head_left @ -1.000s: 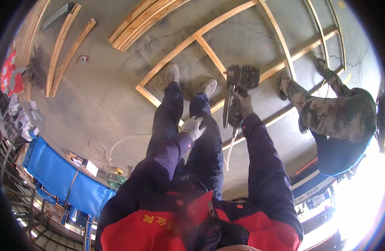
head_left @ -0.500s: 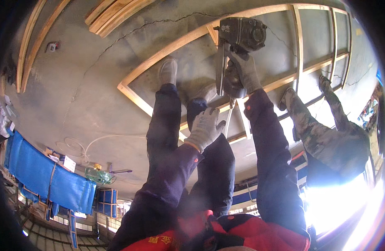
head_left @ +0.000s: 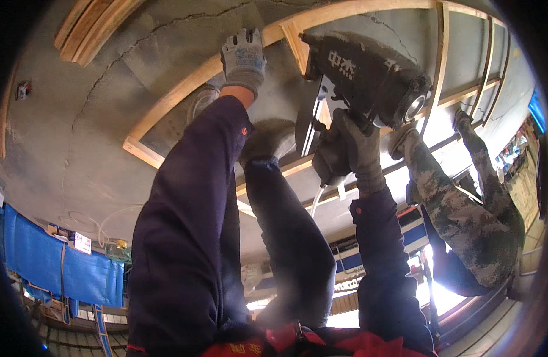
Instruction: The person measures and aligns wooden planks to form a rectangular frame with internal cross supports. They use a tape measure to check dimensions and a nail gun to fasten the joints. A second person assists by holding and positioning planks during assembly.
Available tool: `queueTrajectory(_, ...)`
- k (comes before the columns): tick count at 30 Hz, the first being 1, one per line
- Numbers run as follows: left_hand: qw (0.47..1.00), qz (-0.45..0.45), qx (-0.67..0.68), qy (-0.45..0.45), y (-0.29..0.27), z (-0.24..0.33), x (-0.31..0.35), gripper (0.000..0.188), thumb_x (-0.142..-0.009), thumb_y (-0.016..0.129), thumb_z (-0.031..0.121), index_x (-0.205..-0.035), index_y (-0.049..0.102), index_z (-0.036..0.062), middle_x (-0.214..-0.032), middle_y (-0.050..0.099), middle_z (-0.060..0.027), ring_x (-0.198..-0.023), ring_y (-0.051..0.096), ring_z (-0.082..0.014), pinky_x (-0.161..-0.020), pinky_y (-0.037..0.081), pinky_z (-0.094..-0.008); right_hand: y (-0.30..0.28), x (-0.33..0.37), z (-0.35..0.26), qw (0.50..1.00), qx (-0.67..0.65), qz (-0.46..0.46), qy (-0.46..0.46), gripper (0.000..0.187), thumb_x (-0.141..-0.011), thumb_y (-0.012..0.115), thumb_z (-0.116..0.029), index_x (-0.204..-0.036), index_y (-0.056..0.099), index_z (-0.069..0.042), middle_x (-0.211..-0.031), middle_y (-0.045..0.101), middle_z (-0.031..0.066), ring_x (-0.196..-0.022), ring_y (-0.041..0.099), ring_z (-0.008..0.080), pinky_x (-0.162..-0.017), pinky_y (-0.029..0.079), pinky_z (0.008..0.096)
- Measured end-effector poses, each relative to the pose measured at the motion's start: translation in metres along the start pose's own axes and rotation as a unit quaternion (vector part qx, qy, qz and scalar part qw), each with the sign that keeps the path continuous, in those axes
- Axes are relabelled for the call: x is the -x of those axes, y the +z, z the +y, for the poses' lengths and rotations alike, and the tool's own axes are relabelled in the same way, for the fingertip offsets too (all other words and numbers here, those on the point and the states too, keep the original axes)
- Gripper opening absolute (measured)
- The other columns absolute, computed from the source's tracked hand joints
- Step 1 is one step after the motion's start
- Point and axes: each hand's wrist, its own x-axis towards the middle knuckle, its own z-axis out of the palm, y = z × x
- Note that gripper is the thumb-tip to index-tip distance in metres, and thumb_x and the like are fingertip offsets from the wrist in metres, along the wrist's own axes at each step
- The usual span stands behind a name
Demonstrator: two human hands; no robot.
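Note:
My right hand [head_left: 358,140] wears a grey work glove and is closed round the handle of a black nail gun [head_left: 369,77]. A pale air hose [head_left: 316,201] runs from the handle's base. The gun hangs over a wooden frame [head_left: 184,89] on the floor, its magazine slanting down between the rails. My left hand [head_left: 244,62], also gloved, lies over the frame's far long rail, fingers bent round it and hiding part of the wood. Right of the left hand, a short angled brace [head_left: 296,47] meets that same rail.
Another person in camouflage trousers [head_left: 458,208] bends at the right, feet by the frame. Loose wooden strips [head_left: 98,27] lie at the far left. A blue-covered stand [head_left: 60,256] is at the left. Cracks run across the concrete floor [head_left: 95,137]. My shoes are inside the frame.
My left hand has gone forward from above my knees to the far rail. The nail gun has come nearer and turned, still in my right hand. The view has shifted rightward.

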Motion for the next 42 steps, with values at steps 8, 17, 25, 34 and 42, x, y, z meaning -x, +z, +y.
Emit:
queueTrajectory(8,0.997,0.074,0.014,0.029,0.019,-0.012,0.000,0.063,-0.084,0.071,0.015,-0.143,0.052,0.0237,-0.135,0.057,-0.0093,-0.121,0.056,-0.0348,-0.100,0.048,-0.0510,0.007,-0.016,-0.001,1.000,0.008,-0.018,-0.012,0.028,-0.089,0.075,-0.010,-0.112,0.063,0.001,-0.092,0.072,0.0093,-0.076,0.070,0.0165,-0.068,0.057,0.0308)
queueTrajectory(17,0.992,0.102,0.067,0.026,0.023,-0.016,0.013,0.051,-0.085,0.065,0.010,-0.134,0.058,0.0190,-0.130,0.060,-0.0082,-0.117,0.058,-0.0344,-0.098,0.048,-0.0502,0.004,-0.011,-0.001,0.998,0.010,-0.044,0.047,0.018,-0.089,0.074,-0.012,-0.100,0.068,0.000,-0.084,0.070,0.0066,-0.070,0.068,0.0136,-0.061,0.054,0.0286)
queueTrajectory(25,0.987,0.122,0.101,0.009,0.020,-0.010,0.011,0.047,-0.084,0.065,0.008,-0.129,0.061,0.0172,-0.128,0.061,-0.0076,-0.117,0.058,-0.0348,-0.098,0.049,-0.0501,0.000,-0.021,0.006,0.997,0.039,-0.039,0.049,0.028,-0.087,0.078,-0.017,-0.108,0.069,0.000,-0.089,0.072,0.0061,-0.080,0.069,0.0136,-0.072,0.056,0.0305)
queueTrajectory(34,0.989,0.120,0.091,-0.005,0.024,-0.010,0.010,0.048,-0.081,0.067,0.007,-0.127,0.062,0.0194,-0.125,0.062,-0.0084,-0.115,0.060,-0.0352,-0.097,0.050,-0.0492,0.008,-0.024,0.010,0.990,0.131,0.002,0.053,0.025,-0.089,0.076,-0.013,-0.108,0.067,0.001,-0.096,0.071,0.0095,-0.084,0.068,0.0177,-0.073,0.056,0.0320)
queueTrajectory(42,0.989,-0.026,0.141,0.029,-0.005,-0.026,0.008,0.068,-0.081,0.075,0.010,-0.144,0.051,0.0170,-0.137,0.059,-0.0124,-0.124,0.057,-0.0382,-0.106,0.048,-0.0459,0.035,-0.019,-0.003,1.000,-0.016,-0.005,0.019,0.033,-0.084,0.078,-0.014,-0.111,0.068,0.001,-0.097,0.072,0.0085,-0.085,0.069,0.0177,-0.074,0.056,0.0328)
